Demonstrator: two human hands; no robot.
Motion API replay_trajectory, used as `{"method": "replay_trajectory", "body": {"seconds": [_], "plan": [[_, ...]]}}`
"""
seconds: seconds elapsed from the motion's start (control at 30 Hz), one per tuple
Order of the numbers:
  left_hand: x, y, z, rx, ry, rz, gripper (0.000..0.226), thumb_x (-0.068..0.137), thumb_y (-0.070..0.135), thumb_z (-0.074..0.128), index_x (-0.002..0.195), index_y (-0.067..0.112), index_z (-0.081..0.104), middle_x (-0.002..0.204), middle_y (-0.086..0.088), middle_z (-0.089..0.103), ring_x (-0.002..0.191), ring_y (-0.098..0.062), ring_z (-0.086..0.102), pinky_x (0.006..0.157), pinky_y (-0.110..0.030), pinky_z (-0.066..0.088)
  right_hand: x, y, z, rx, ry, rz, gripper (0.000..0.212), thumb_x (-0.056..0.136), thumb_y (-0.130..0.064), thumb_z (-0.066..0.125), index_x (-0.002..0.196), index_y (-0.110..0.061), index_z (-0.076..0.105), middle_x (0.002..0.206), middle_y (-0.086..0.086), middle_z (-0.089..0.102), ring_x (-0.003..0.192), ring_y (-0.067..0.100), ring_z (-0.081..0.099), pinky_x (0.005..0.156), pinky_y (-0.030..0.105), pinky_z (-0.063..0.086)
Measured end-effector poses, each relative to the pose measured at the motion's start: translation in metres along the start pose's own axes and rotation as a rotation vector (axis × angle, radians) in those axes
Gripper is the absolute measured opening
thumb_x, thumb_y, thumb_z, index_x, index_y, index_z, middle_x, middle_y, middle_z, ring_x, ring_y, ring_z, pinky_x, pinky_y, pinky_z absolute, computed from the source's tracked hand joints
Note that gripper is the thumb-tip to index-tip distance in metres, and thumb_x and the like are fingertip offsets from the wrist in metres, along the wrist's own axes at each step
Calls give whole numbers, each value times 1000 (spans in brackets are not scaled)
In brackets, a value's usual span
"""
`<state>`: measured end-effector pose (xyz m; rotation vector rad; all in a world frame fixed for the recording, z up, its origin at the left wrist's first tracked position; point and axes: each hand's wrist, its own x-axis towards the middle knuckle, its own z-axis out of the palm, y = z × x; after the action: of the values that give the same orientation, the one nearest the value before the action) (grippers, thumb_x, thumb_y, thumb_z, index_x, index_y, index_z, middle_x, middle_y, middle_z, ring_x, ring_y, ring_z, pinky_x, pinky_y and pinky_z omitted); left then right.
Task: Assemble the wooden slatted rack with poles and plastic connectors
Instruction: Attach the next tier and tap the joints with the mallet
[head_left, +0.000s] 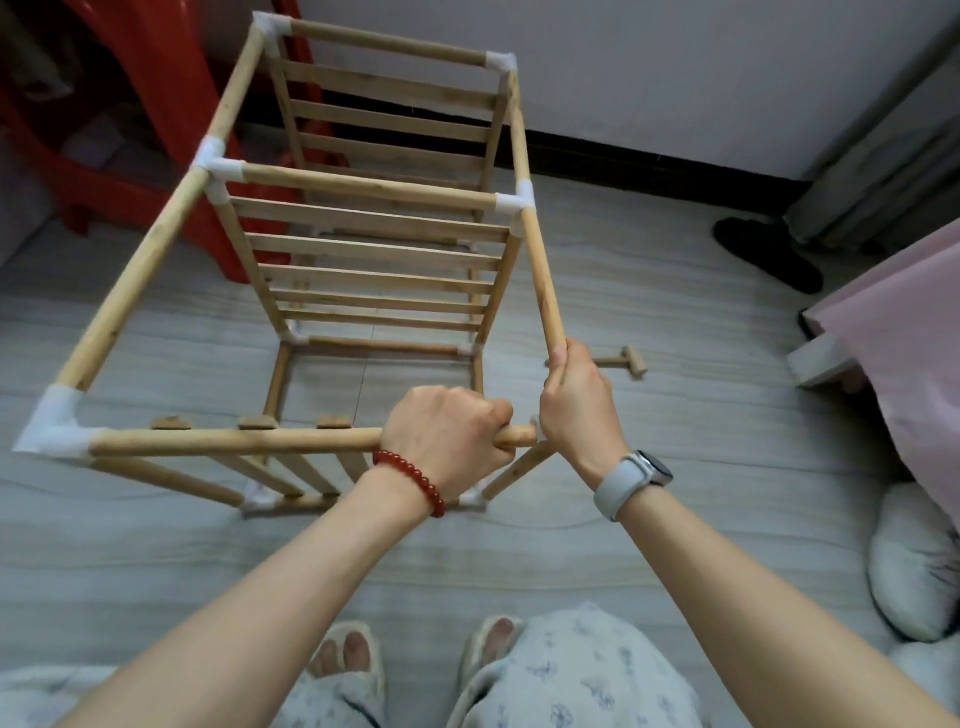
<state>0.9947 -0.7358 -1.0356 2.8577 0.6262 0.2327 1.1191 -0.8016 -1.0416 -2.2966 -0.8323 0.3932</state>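
the rack is standing on the floor in front of the person, most of its frame already joined by white plastic connectors. the left hand is wrapping its fingers around the near horizontal pole, close to that pole's free end. the right hand is clenching around the lower end of the right side pole, which is running down from the connector at the middle crossbar. the two pole ends are sitting just beside each other at the near right corner, and a sliver of white is showing between the hands; whether a connector is seated there cannot be told.

the risk here is misalignment: if the poles are meeting at an angle, pushing could jam them or pop the far joints loose. squeezing hard could also twist the whole frame. a small wooden mallet is lying on the floor just beyond the right hand.
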Motion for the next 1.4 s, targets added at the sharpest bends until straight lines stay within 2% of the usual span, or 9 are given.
{"method": "replay_trajectory", "body": {"seconds": [0.23,0.37,0.47,0.6,0.87,1.0,1.23,1.3,1.4], "plan": [[9,-5,-1,-9,-35,-38,21,86,42,52,85,24,63,75,2,60,73,-21,58,60,-27,35,2,0,0,-2,-19,-6,26,102,-29,23,93,-13,41,68,0,46,56,14,44,46,30,28],[13,-8,-5,34,-32,21,31,92,49,43,90,24,61,82,6,61,71,-16,55,60,-26,37,-2,-1,-9,7,-71,-96,27,102,-27,25,112,-12,44,98,3,45,70,5,42,64,25,34],[7,-6,-6,51,-55,46,36,93,54,37,93,26,59,81,8,54,76,-14,56,62,-25,40,-15,14,-20,261,-124,-66,36,101,-29,31,137,-23,31,108,-1,50,85,2,51,75,18,42],[-4,2,0,127,-3,-60,31,92,51,40,110,28,52,104,7,58,97,-16,48,78,-30,31,-32,40,-29,460,-268,116,31,97,-33,43,125,-19,49,98,-8,60,95,8,59,87,29,49],[-11,-26,-22,5,-194,-116,58,83,69,37,124,29,48,119,9,55,112,-13,46,100,-32,31,-15,19,-20,378,-234,194,26,96,-39,42,90,-16,53,89,6,59,78,16,54,70,31,45],[-29,-55,-38,-29,92,-160,39,91,48,45,112,19,61,110,1,60,110,-19,51,103,-38,28,-8,7,-9,44,-24,67,19,95,-30,45,102,-13,48,87,0,53,73,14,53,57,29,43],[-73,-148,-72,-27,324,-554,26,86,21,59,111,13,62,120,-7,53,119,-26,43,101,-43,29,-6,-4,-2,394,86,193,22,95,-20,43,110,-10,54,81,7,63,77,26,63,70,39,52],[-92,-162,-72,-245,467,-799,30,89,19,55,119,11,57,125,-10,51,118,-28,44,99,-41,35,-6,-5,-1,355,112,209,24,94,-20,43,108,-6,58,82,9,65,79,28,63,71,41,52],[-109,-175,-62,-964,641,-1158,35,95,20,47,125,2,52,126,-15,55,107,-25,56,83,-29,49,-11,-11,3,237,173,165,33,96,-23,42,125,-8,49,105,13,59,74,21,54,61,31,42]]}}
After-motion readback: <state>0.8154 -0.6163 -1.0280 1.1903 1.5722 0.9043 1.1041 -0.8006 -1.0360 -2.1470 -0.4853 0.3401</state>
